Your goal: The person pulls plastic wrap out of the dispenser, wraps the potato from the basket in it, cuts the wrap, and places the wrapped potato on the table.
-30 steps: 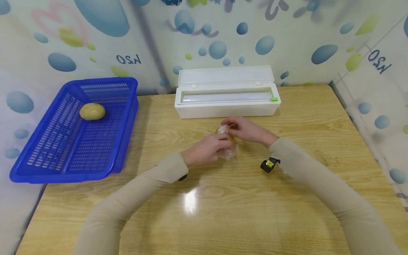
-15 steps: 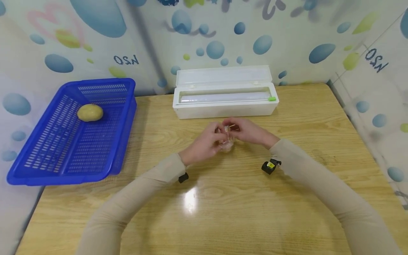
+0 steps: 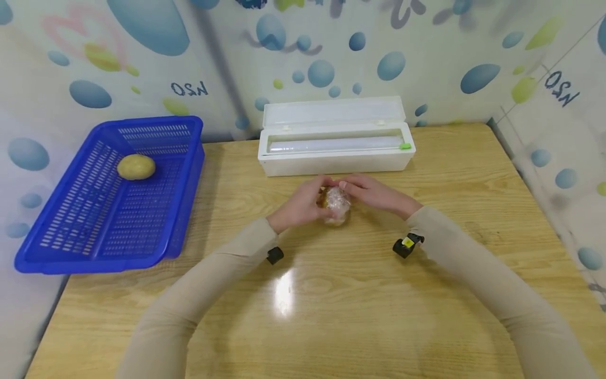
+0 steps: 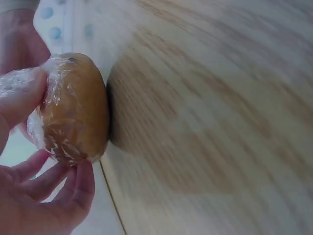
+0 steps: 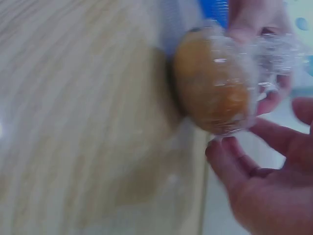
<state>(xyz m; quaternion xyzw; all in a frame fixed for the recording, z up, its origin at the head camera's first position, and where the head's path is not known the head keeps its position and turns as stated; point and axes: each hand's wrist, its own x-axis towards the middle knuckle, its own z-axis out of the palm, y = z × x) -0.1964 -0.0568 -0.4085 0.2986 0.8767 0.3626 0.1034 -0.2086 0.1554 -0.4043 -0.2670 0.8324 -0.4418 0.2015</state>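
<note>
A potato wrapped in crinkled cling film (image 3: 337, 203) sits on the table between both hands; its brown skin shows through the film in both wrist views. From the left, my left hand (image 3: 302, 206) holds it, the thumb (image 4: 30, 93) pressing the gathered film and the fingers (image 4: 84, 183) against its far end. On the other side is my right hand (image 3: 379, 196), its fingertips (image 5: 215, 149) touching the potato's far end. The right thumb (image 5: 303, 108) stands apart from the potato in the right wrist view.
Behind the hands stands a white cling film box (image 3: 336, 164) with its lid up, a film roll (image 3: 336, 144) inside and a green slider (image 3: 405, 146). At the left, a blue plastic basket (image 3: 176, 210) holds an unwrapped potato (image 3: 136, 167). A patterned wall backs the wooden table (image 3: 341, 305).
My left hand has shifted from over the top of the wrapped potato to its left side, uncovering the bunched film. The right hand's fingers have moved off the film's top to the far end.
</note>
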